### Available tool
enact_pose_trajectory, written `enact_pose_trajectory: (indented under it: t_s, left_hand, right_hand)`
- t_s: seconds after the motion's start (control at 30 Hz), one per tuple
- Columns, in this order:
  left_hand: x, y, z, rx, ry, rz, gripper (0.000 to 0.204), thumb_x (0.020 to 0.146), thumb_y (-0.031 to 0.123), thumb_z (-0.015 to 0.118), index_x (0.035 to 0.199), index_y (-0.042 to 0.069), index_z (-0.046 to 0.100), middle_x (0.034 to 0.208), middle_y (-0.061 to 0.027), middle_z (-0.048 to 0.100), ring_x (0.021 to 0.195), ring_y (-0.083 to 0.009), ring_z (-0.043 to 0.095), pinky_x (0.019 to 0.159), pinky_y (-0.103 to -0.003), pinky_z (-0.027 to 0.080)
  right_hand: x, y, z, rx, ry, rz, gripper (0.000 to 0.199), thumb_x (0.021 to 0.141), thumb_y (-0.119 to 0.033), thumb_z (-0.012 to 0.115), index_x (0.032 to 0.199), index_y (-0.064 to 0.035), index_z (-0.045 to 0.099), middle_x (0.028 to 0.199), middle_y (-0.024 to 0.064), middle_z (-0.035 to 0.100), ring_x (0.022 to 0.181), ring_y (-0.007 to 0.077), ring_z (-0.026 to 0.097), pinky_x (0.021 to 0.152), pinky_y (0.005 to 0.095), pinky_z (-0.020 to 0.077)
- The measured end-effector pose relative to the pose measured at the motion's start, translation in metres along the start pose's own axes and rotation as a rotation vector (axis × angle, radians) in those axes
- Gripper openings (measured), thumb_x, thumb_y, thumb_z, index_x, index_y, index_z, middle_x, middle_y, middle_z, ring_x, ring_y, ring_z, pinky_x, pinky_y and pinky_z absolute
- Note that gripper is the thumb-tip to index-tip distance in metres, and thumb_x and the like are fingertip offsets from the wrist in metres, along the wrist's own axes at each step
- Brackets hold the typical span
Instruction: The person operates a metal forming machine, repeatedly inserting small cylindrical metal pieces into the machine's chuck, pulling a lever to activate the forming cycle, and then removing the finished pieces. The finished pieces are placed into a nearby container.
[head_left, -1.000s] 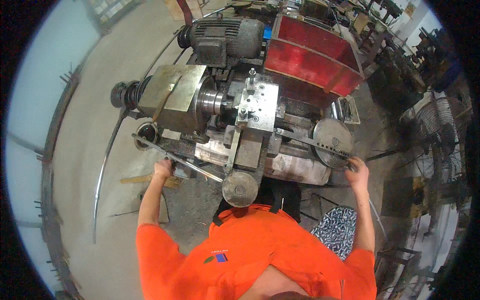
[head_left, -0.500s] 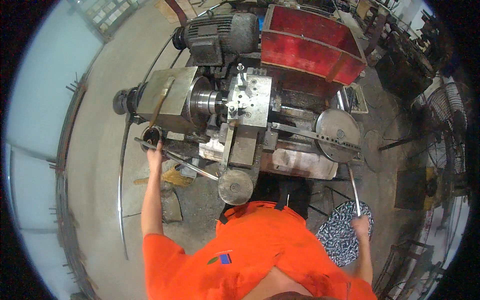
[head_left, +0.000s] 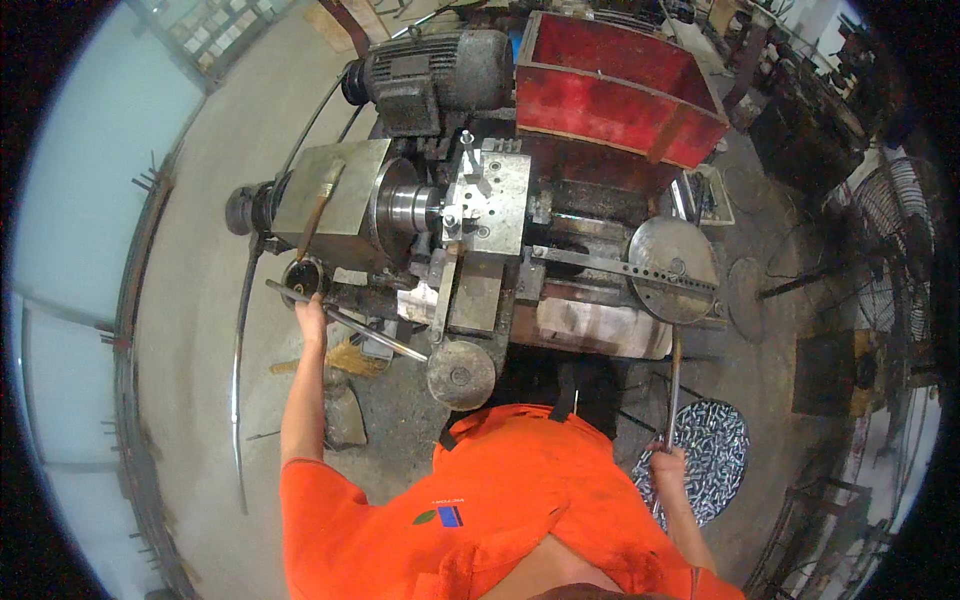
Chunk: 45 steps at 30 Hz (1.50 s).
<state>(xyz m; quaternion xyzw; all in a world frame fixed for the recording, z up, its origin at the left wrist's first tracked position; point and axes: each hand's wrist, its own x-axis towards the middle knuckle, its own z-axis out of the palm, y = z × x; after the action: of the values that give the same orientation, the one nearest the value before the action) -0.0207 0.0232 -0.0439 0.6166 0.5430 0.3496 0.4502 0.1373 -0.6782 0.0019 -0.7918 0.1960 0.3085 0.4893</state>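
My left hand [head_left: 311, 314] is closed round a long metal lever [head_left: 375, 335] that runs to a round steel disc [head_left: 461, 375] at the front of a lathe-like machine. Beside that hand stands a dark round pot [head_left: 303, 277], with the wooden handle of a brush [head_left: 318, 213] leaning out of it. My right hand [head_left: 667, 466] grips the lower end of a second lever [head_left: 674, 390], which hangs from a larger steel disc [head_left: 675, 268]. Between the levers sits a drilled steel tool block [head_left: 497, 200], close to the spindle [head_left: 412, 208].
An open red box [head_left: 615, 100] stands behind the machine, right of a grimy electric motor [head_left: 440, 75]. Below my right hand is a round container of small shiny metal pieces [head_left: 715, 460]. A straw-coloured brush head [head_left: 350, 360] lies low at the left. A fan [head_left: 890, 250] stands far right.
My right hand has swung its lever to the left. The drilled tool block has shifted slightly left toward the spindle. My left hand stays on its lever.
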Motion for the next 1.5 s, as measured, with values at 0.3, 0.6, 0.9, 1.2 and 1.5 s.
enact_pose_trajectory:
  t_s: [0.3, 0.6, 0.9, 1.2, 1.5]
  left_hand:
    - [0.028, -0.024, -0.033, 0.131, -0.05, 0.099, 0.022, 0.086, 0.02, 0.053, 0.088, -0.002, 0.049, 0.066, -0.011, 0.058, 0.046, -0.0207, 0.058, 0.037, -0.032, 0.049]
    - [-0.009, 0.024, -0.032, 0.156, -0.235, -0.19, 0.032, 0.089, 0.029, 0.052, 0.087, -0.002, 0.048, 0.057, -0.01, 0.053, 0.041, -0.0232, 0.056, 0.037, -0.036, 0.052]
    - [-0.025, 0.04, -0.029, -0.055, -0.337, -0.194, 0.048, 0.088, 0.043, 0.051, 0.1, -0.002, 0.058, 0.079, -0.013, 0.064, 0.061, -0.0223, 0.065, 0.053, -0.032, 0.05]
    - [-0.029, -0.094, -0.016, 1.3, -0.56, 0.362, 0.049, 0.083, 0.049, 0.053, 0.101, 0.004, 0.061, 0.093, -0.0171, 0.065, 0.08, -0.0329, 0.063, 0.068, -0.043, 0.05]
    - [-0.078, -0.17, 0.039, 0.85, -0.046, 0.196, 0.043, 0.078, 0.048, 0.059, 0.095, 0.009, 0.06, 0.089, -0.0166, 0.065, 0.083, -0.0369, 0.063, 0.071, -0.046, 0.05]
  right_hand:
    - [-0.01, -0.02, 0.008, 0.078, -0.077, 0.075, 0.027, 0.066, -0.006, 0.047, 0.089, -0.0001, 0.06, 0.049, -0.0009, 0.039, 0.035, 0.0101, 0.034, 0.032, 0.0256, 0.0239]
    - [0.056, -0.031, -0.103, -0.827, 0.463, -0.634, 0.03, 0.061, -0.017, 0.065, 0.085, 0.0015, 0.063, 0.068, 0.0235, 0.06, 0.058, 0.0381, 0.057, 0.056, 0.0452, 0.046]
    - [0.174, -0.101, -0.139, -1.087, 1.014, -0.506, 0.07, 0.061, -0.021, 0.068, 0.126, -0.0037, 0.047, 0.12, 0.0198, 0.052, 0.112, 0.0347, 0.049, 0.098, 0.0459, 0.0351]
    - [0.104, -0.047, -0.014, -0.7, 0.63, -0.831, 0.069, 0.058, -0.013, 0.062, 0.125, -0.0039, 0.049, 0.132, 0.0218, 0.044, 0.122, 0.0388, 0.041, 0.104, 0.0424, 0.0323]
    - [0.08, -0.065, 0.028, -0.537, 0.36, -0.852, 0.038, 0.058, -0.006, 0.058, 0.094, 0.0031, 0.065, 0.098, 0.019, 0.064, 0.092, 0.0331, 0.063, 0.082, 0.0347, 0.0484]
